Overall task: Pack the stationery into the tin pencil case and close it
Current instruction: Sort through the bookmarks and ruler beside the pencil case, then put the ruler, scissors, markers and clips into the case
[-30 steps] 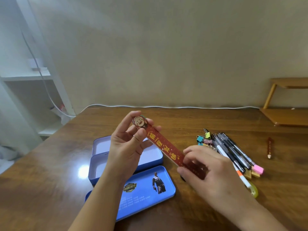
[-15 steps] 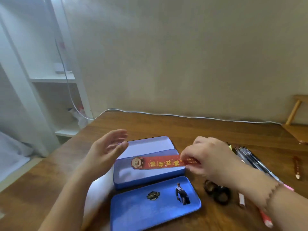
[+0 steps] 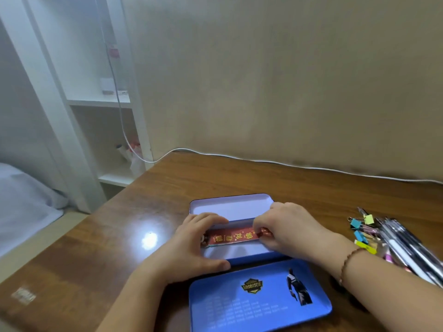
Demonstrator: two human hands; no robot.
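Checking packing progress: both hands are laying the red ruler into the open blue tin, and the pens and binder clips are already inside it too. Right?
Not quite. The head view shows the pens and binder clips on the table, right of the tin. Both hands, left and right, do hold the red ruler there.

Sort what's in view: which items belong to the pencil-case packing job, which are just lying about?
Job: tin case tray; blue lid; red ruler, held by left hand and right hand; pens; binder clips.

Lying about: white cable; shelf unit; bed.
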